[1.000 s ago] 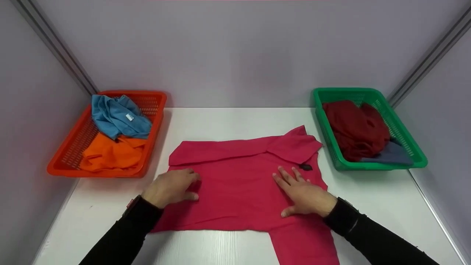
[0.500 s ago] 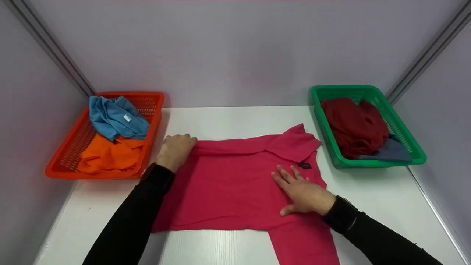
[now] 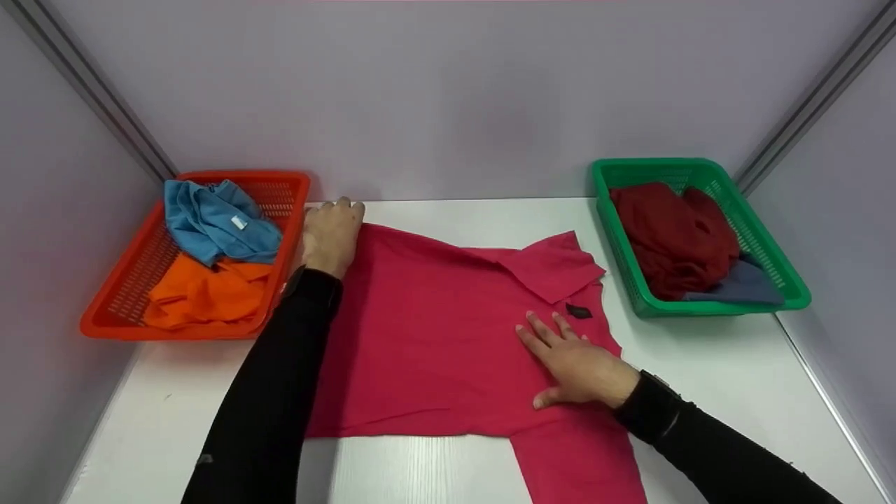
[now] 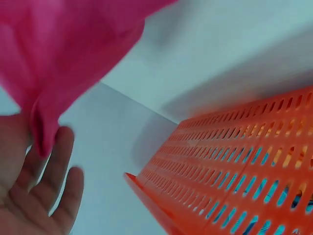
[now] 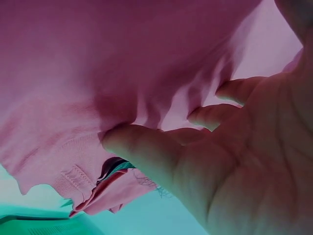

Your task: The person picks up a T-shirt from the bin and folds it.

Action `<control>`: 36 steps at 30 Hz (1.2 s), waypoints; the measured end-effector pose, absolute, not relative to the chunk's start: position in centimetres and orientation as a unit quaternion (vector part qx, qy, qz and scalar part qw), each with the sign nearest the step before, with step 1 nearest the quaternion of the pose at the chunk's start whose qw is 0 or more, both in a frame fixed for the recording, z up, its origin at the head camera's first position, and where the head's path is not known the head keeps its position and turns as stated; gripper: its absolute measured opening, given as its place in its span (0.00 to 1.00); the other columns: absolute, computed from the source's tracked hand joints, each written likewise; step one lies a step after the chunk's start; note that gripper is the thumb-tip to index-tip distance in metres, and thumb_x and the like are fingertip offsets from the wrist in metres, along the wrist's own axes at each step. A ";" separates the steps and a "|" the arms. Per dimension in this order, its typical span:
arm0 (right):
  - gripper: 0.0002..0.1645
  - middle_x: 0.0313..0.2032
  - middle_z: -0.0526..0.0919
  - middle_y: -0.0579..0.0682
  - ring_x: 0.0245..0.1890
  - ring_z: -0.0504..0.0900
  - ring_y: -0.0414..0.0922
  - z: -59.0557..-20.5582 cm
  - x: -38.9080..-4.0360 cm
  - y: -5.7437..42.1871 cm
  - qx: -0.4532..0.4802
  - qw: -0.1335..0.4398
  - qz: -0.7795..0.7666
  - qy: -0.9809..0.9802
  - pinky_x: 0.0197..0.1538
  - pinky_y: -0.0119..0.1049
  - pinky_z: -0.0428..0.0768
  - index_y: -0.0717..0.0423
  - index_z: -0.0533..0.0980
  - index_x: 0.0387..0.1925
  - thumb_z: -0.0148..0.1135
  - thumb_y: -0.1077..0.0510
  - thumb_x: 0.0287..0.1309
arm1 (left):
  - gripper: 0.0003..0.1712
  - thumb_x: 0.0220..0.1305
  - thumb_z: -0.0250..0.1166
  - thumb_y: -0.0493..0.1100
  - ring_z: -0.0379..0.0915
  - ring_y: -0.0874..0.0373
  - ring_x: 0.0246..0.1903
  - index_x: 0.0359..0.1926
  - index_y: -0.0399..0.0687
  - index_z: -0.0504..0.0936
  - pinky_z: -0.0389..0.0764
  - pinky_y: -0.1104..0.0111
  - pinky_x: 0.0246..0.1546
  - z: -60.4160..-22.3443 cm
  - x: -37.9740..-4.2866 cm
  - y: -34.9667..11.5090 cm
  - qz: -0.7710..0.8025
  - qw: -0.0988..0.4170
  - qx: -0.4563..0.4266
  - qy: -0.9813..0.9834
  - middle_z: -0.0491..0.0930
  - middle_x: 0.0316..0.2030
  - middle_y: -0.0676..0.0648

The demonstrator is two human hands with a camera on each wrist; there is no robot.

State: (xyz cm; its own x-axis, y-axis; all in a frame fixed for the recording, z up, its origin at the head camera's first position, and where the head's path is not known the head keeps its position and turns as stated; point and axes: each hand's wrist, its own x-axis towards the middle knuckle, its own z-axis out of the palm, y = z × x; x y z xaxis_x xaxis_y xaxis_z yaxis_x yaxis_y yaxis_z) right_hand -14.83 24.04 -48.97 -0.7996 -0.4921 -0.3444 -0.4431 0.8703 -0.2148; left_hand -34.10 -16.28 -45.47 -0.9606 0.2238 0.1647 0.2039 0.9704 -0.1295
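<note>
Here | left hand (image 3: pixel 332 234) pinches creased pink garment (image 3: pixel 434 336) | ribbed edge (image 5: pixel 73 182), apparently

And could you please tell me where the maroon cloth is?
In the head view, the maroon cloth is in the green basket, right of the pink shirt and against the grey-blue cloth.

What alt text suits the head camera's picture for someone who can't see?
A left hand grips the edge of a pink garment on a white table; the spread right hand rests on the garment. A red-orange basket sits left, a green basket right, both holding cloth.
</note>
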 end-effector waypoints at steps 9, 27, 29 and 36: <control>0.72 0.85 0.48 0.60 0.82 0.46 0.77 -49.0 -14.9 24.1 -0.242 0.197 -0.063 0.948 0.67 0.78 0.72 0.53 0.50 0.85 0.79 0.32 0.50 | 0.14 0.68 0.60 0.31 0.83 0.37 0.50 0.53 0.43 0.81 0.83 0.46 0.51 -44.7 -35.3 -16.7 0.044 0.108 -0.051 -0.992 0.83 0.48 0.37; 0.72 0.85 0.49 0.61 0.82 0.47 0.76 -49.0 -14.8 23.9 -0.239 0.201 -0.069 0.947 0.65 0.79 0.72 0.53 0.51 0.85 0.80 0.33 0.50 | 0.31 0.74 0.66 0.53 0.78 0.39 0.63 0.68 0.37 0.74 0.80 0.45 0.67 -46.6 -30.8 -15.6 -0.094 -0.142 -0.119 -0.978 0.79 0.64 0.33; 0.72 0.85 0.49 0.61 0.82 0.47 0.76 -49.0 -14.9 23.9 -0.240 0.200 -0.069 0.947 0.66 0.79 0.72 0.53 0.51 0.85 0.80 0.33 0.50 | 0.44 0.71 0.69 0.59 0.67 0.38 0.74 0.77 0.42 0.66 0.71 0.42 0.75 -47.3 -30.1 -15.0 -0.114 -0.185 -0.124 -0.968 0.69 0.74 0.34; 0.66 0.84 0.54 0.59 0.81 0.53 0.75 -48.4 -15.5 24.1 -0.241 0.200 -0.054 0.948 0.65 0.75 0.76 0.50 0.55 0.84 0.76 0.31 0.54 | 0.61 0.63 0.74 0.63 0.33 0.30 0.85 0.86 0.58 0.47 0.62 0.33 0.77 -48.8 -28.7 -14.3 -0.108 -0.233 -0.133 -0.957 0.39 0.87 0.40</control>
